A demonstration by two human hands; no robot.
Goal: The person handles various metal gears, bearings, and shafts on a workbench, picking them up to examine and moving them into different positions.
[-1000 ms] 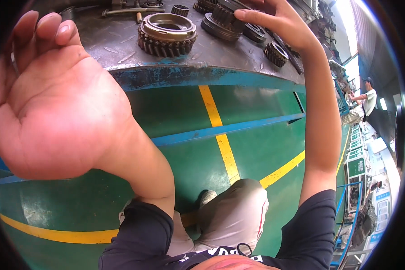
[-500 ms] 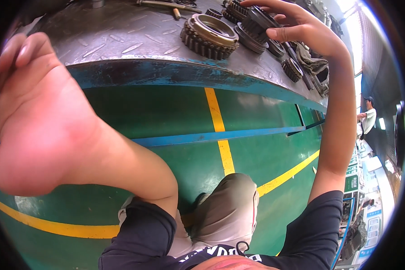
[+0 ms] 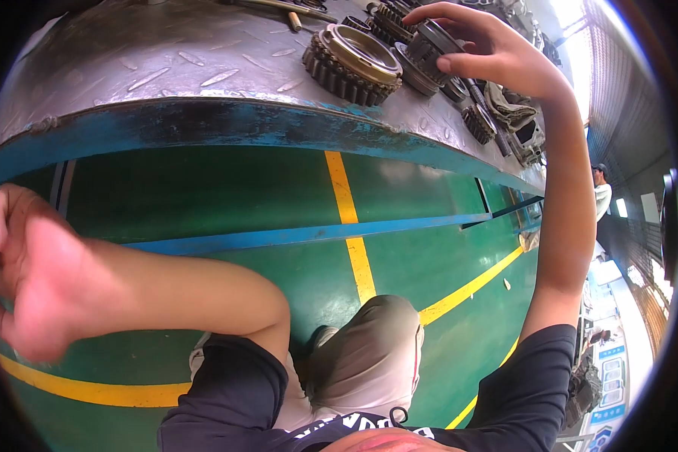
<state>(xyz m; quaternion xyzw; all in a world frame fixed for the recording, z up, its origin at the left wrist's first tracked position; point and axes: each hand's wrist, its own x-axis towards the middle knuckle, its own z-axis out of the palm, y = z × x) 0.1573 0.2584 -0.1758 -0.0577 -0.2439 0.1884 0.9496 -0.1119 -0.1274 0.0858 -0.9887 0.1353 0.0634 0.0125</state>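
Note:
At the top right, my right hand [image 3: 497, 56] reaches over the metal worktop, thumb and fingers spanning a dark toothed gear part [image 3: 433, 47] that stands tilted on a round flanged piece. Just left of it lies a large ring gear [image 3: 352, 64] with a smooth raised collar. My left hand [image 3: 34, 275] is at the far left, away from the bench and over the floor. Its palm shows bare, with loosely bent fingers apart from the thumb; the fingertips run into the dark rim of the picture.
The steel tread-plate worktop [image 3: 203, 56] has a worn blue edge [image 3: 226, 124]. Small gears [image 3: 478, 124], a shaft [image 3: 490, 109] and a grey casting [image 3: 531, 139] lie at the right. Below is a green floor with yellow lines [image 3: 343, 188]. Another person [image 3: 601, 192] stands far right.
My left hand has dropped from beside the worktop and drawn farther from the camera. My right hand stays at the gear part, which has shifted slightly. The view has turned a little.

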